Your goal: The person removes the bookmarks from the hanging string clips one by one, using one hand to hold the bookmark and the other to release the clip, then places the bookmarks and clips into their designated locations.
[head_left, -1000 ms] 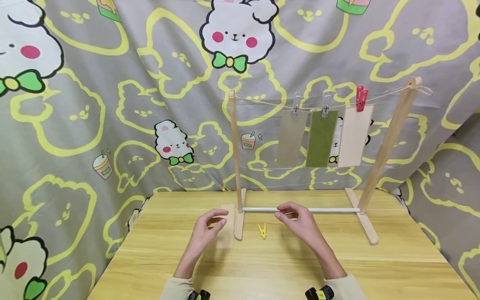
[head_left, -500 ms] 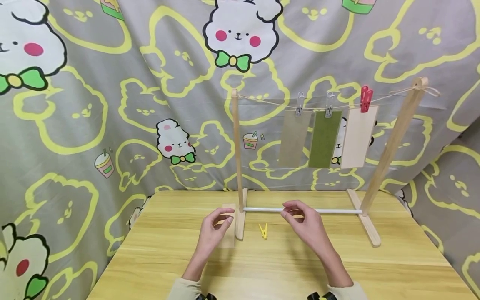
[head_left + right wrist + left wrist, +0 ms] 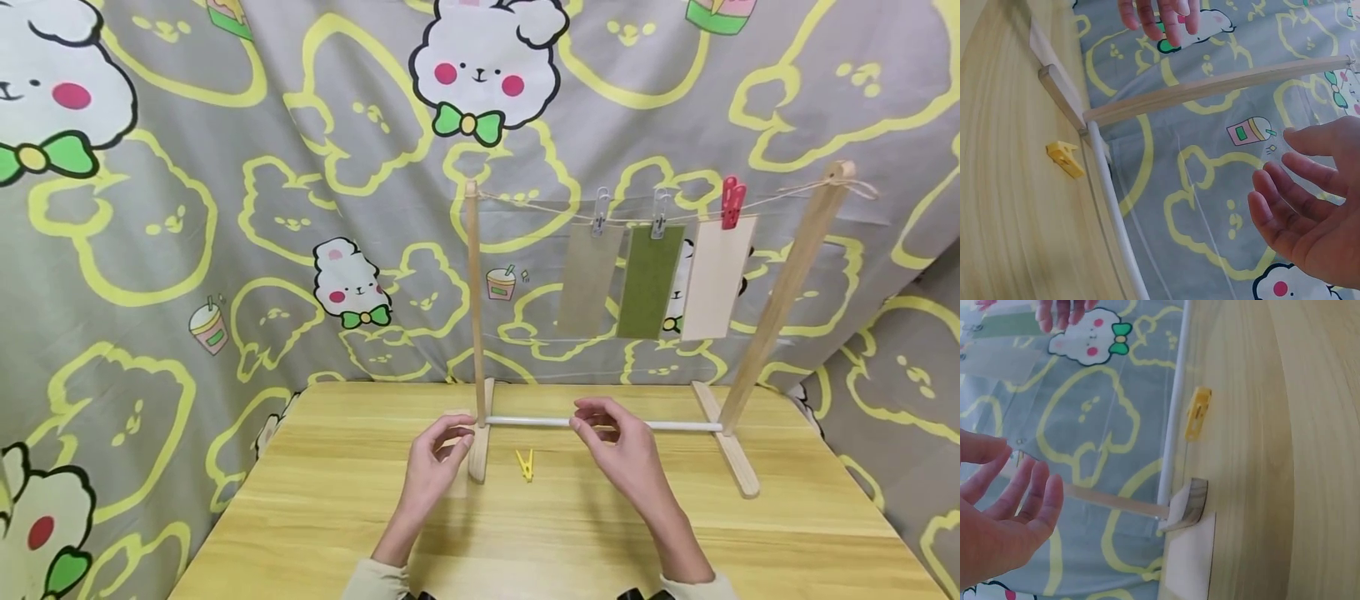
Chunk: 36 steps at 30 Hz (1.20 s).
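Note:
My left hand (image 3: 452,439) hovers with loosely curled, empty fingers just left of the rack's left wooden foot (image 3: 478,454), above a beige card (image 3: 1188,562) lying flat on the table. My right hand (image 3: 590,423), also empty with relaxed fingers, hangs over the white base rod (image 3: 675,426). A small yellow clothespin (image 3: 526,464) lies on the table between both hands, also visible in the wrist views (image 3: 1197,412) (image 3: 1064,157). The left palm (image 3: 1016,506) and the right palm (image 3: 1297,206) touch nothing.
The wooden rack carries a string (image 3: 525,202) with three hanging cards: tan (image 3: 588,279), green (image 3: 648,279) and cream (image 3: 716,279), the cream one under a red peg (image 3: 732,201). A patterned cloth (image 3: 225,208) hangs behind the table (image 3: 525,542).
Both hands have drifted slightly forward and to the right, toward the rack's base; the left hand now covers more of the beige card. The yellow clothespin has not moved.

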### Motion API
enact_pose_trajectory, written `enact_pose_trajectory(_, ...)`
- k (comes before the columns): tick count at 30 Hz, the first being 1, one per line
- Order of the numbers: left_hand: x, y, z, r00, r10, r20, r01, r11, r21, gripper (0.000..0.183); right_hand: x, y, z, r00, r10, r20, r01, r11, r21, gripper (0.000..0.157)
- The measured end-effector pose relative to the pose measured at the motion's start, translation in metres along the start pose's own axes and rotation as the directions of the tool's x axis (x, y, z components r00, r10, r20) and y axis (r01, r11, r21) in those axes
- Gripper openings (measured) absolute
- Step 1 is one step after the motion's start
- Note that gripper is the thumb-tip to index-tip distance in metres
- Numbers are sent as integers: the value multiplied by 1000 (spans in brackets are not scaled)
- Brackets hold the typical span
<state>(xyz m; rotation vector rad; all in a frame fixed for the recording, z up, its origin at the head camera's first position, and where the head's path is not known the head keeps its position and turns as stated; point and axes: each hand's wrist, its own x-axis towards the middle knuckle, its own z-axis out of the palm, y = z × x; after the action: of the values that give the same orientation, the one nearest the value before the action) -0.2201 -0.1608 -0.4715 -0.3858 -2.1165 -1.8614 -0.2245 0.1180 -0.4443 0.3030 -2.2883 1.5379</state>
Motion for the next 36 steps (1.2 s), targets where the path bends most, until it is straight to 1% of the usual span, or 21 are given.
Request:
enact_pose_trajectory(5, 3, 3, 5, 1000, 18, 3, -18, 1000, -11, 20, 0, -2, -6, 999, -45, -23, 45, 999, -7, 21)
enact_pose_trajectory(10, 9, 5, 14, 999, 31, 22, -31, 999, -35, 22, -2, -3, -13, 996, -68, -63, 68, 998, -6, 20)
enact_pose_trajectory(15, 13, 10, 21, 999, 30, 17, -29, 998, -55, 21, -2, -6, -16, 994, -85, -76, 88, 996, 33, 20)
enact_pose_trajectory(21, 18, 15, 29, 998, 50, 29, -48, 997, -64, 22, -1, -10, -18, 991, -99, -87, 104, 993, 62, 21)
enact_pose_trajectory(28, 25, 20, 36, 997, 75, 13, -73, 991, -109, 22, -1, -10, -21, 987, -120, -104, 129, 987, 92, 25)
enact_pose_trajectory(36, 34, 27, 48, 995, 92, 24, -87, 986, -145, 24, 3, -10, -28, 986, -105, -133, 121, 985, 120, 25)
